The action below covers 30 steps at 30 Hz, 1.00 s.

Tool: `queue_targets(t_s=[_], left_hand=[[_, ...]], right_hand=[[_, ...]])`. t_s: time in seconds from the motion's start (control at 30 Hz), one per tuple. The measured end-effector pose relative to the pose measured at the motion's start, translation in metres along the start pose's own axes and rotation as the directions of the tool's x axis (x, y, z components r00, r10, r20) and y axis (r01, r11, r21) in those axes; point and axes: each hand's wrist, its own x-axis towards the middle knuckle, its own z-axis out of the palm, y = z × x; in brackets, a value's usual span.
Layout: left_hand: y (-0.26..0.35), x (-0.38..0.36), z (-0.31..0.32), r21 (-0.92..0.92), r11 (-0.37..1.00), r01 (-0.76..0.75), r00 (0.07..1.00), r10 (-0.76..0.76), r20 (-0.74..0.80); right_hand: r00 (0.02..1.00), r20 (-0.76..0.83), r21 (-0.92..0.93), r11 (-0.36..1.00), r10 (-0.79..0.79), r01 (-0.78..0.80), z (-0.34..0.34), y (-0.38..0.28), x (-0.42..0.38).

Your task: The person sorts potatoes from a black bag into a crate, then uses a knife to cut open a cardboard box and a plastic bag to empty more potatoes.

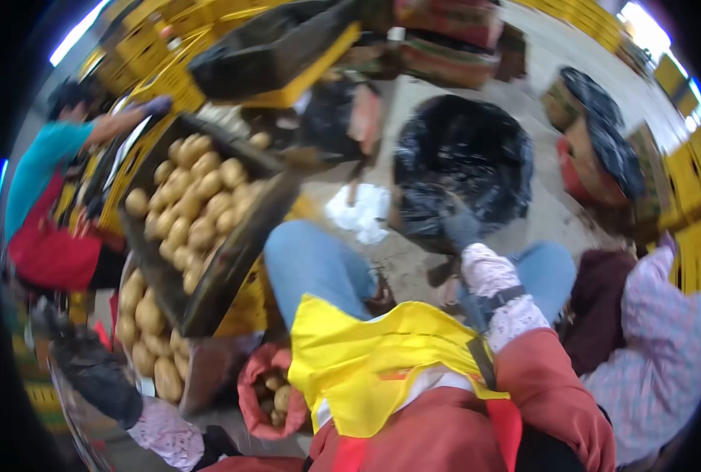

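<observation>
My left hand, in a dark glove, is at the lower left beside a box of potatoes; its fingers are spread, with nothing seen in them. In a grey glove, my right hand reaches to the near rim of a container lined with black plastic; its fingers are blurred, and whether they hold anything cannot be made out. A tilted dark-lined yellow crate of potatoes stands left of my knees. Below it is a red mesh bag with potatoes inside.
A person in a teal shirt is at the left by yellow crates. Another person in a checked sleeve sits at the right. White crumpled plastic lies on the floor. Cardboard boxes with black liners stand at the upper right.
</observation>
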Motion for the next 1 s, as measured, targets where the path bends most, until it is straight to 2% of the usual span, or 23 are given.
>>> queue_targets(t_s=[0.03,0.07,0.1,0.17,0.23,0.27,0.3,0.33,0.37,0.4,0.43,0.47,0.5,0.53,0.6,0.63,0.67,0.7,0.73,0.8,0.93,0.97,1.0], left_hand=[[-0.034,0.013,-0.002,-0.118,0.949,0.292,0.731,-0.141,0.668],[-0.066,-0.009,0.050,0.201,0.979,-0.045,0.819,-0.079,0.568],[-0.100,-0.030,0.091,0.557,0.785,-0.272,0.890,-0.016,0.457],[-0.117,-0.078,0.184,0.376,0.885,0.275,0.849,-0.407,0.336],[-0.175,-0.100,0.227,0.325,0.818,0.475,0.608,-0.572,0.551],[-0.225,-0.119,0.254,0.438,0.837,0.329,0.354,-0.539,0.764],[-0.243,-0.133,0.271,0.408,0.894,0.185,0.293,-0.446,0.846],[-0.260,-0.140,0.281,0.498,0.860,0.107,0.177,-0.509,0.842],[-0.269,-0.147,0.292,0.491,0.871,0.021,0.128,-0.489,0.863],[-0.276,-0.153,0.302,0.472,0.879,-0.065,0.080,-0.467,0.881],[-0.284,-0.156,0.308,0.479,0.877,-0.048,0.065,-0.475,0.877],[-0.292,-0.157,0.313,0.442,0.884,-0.152,0.028,-0.443,0.896],[-0.300,-0.157,0.317,0.398,0.882,-0.254,-0.011,-0.414,0.910],[-0.304,-0.156,0.320,0.410,0.881,-0.237,-0.020,-0.426,0.904],[-0.303,-0.150,0.320,0.265,0.900,-0.345,-0.071,-0.307,0.949],[-0.299,-0.151,0.320,0.357,0.910,-0.210,-0.061,-0.376,0.924],[-0.299,-0.150,0.318,0.358,0.910,-0.211,-0.063,-0.378,0.924],[-0.302,-0.150,0.315,0.372,0.899,-0.230,-0.113,-0.405,0.908],[-0.304,-0.150,0.313,0.387,0.888,-0.248,-0.164,-0.432,0.887],[-0.302,-0.150,0.313,0.406,0.884,-0.230,-0.198,-0.451,0.870],[-0.306,-0.148,0.321,0.423,0.866,-0.268,-0.286,-0.491,0.823],[-0.306,-0.147,0.323,0.443,0.848,-0.290,-0.323,-0.522,0.789],[-0.306,-0.147,0.327,0.446,0.847,-0.288,-0.326,-0.525,0.786]], right_hand=[[0.992,0.029,-0.007,0.992,-0.122,0.123,-0.005,-0.021,-0.006],[0.968,0.058,-0.007,0.970,-0.243,0.243,-0.010,-0.042,-0.012],[0.930,0.048,-0.058,0.928,-0.365,0.367,-0.002,-0.047,-0.015],[0.834,0.042,-0.069,0.831,-0.551,0.552,0.006,-0.061,-0.026],[0.772,0.134,-0.041,0.775,-0.621,0.631,0.001,-0.070,-0.039],[0.763,0.235,-0.061,0.775,-0.602,0.630,-0.001,-0.061,-0.049],[0.776,0.244,-0.071,0.787,-0.582,0.612,-0.015,-0.067,-0.056],[0.711,0.488,-0.034,0.803,-0.506,0.595,-0.038,-0.080,-0.060],[0.589,0.699,0.000,0.824,-0.406,0.567,-0.056,-0.090,-0.060],[0.592,0.708,-0.008,0.833,-0.386,0.553,-0.068,-0.090,-0.054],[0.602,0.689,0.096,0.875,-0.403,0.475,-0.077,-0.088,-0.046],[0.617,0.666,0.202,0.898,-0.419,0.391,-0.085,-0.087,-0.036],[0.670,0.662,0.214,0.941,-0.336,0.261,-0.095,-0.089,-0.014],[0.709,0.661,0.226,0.966,-0.246,0.125,-0.098,-0.086,0.016],[0.865,0.470,0.436,0.898,-0.175,-0.055,-0.055,-0.032,0.079],[0.862,0.505,0.426,0.880,-0.038,-0.211,-0.041,-0.015,0.102],[0.837,0.538,0.411,0.838,0.096,-0.360,-0.027,0.000,0.123],[0.776,0.623,0.033,0.987,0.101,-0.155,-0.001,0.024,0.146],[0.709,0.689,-0.328,0.937,0.151,0.118,0.024,0.047,0.160],[0.679,0.712,-0.421,0.883,0.178,0.210,0.053,0.072,0.166],[0.711,0.654,-0.547,0.810,0.256,0.211,0.112,0.124,0.167],[0.692,0.715,-0.475,0.797,0.101,0.374,0.124,0.141,0.164],[0.689,0.718,-0.473,0.798,0.104,0.373,0.122,0.139,0.166]])
